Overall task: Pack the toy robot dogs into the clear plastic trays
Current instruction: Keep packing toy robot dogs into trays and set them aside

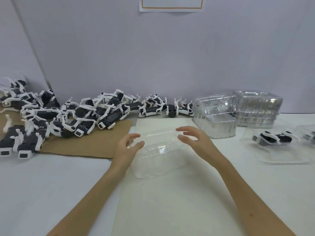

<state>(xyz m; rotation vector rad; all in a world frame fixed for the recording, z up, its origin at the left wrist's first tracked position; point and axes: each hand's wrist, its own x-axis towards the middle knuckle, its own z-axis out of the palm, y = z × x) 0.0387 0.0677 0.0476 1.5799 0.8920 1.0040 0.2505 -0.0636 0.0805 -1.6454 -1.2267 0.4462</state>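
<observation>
Loose toy robot dogs (71, 114) heaped along table's (42, 176) back-left edge, partly on cardboard (88, 143). Tray stacks (238, 113) at back right, one packed tray (276, 150) nr right edge. Empty clear tray (158, 154) mid-table on cream board (170, 201). Left hand (127, 147) grips its left end, thumb + fingers curled. Right hand (192, 138) released, fingers spread by far-right corner, contact unclear.

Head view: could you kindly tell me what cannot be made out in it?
All in the head view.
Paper sheet on the wall: cut off by the top edge.
Far-right tray: cut off by the right edge.
Toy dog pile: overlapping, count unclear.
Left hand at the clear tray: grip uncertain, motion blur and transparent plastic.
Tray stacks: number unreadable, clear layers merge.
</observation>
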